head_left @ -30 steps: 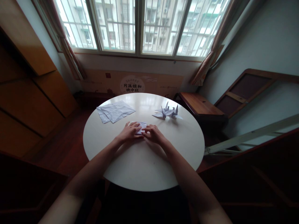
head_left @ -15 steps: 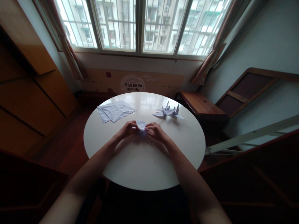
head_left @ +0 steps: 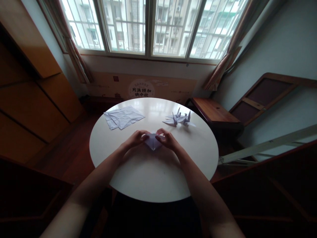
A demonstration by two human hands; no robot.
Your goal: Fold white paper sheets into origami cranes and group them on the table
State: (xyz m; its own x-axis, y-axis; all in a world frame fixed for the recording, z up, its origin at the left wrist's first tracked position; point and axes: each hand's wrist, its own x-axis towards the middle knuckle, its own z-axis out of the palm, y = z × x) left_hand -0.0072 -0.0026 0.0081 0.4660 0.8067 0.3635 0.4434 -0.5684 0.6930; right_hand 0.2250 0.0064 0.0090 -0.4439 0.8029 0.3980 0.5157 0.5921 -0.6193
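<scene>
Near the finished paper cranes [head_left: 180, 119], left hand [head_left: 135, 139] and right hand [head_left: 168, 139] pinched the half-folded paper [head_left: 152, 142]; pulling both edges evenly would keep creases crisp.

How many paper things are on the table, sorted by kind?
Folded paper birds: 2
Piles of flat creased sheets: 1
Half-folded papers, held between the left hand and right hand: 1
Total: 4 paper things on the round white table. How many sheets the pile holds cannot be told.
</scene>
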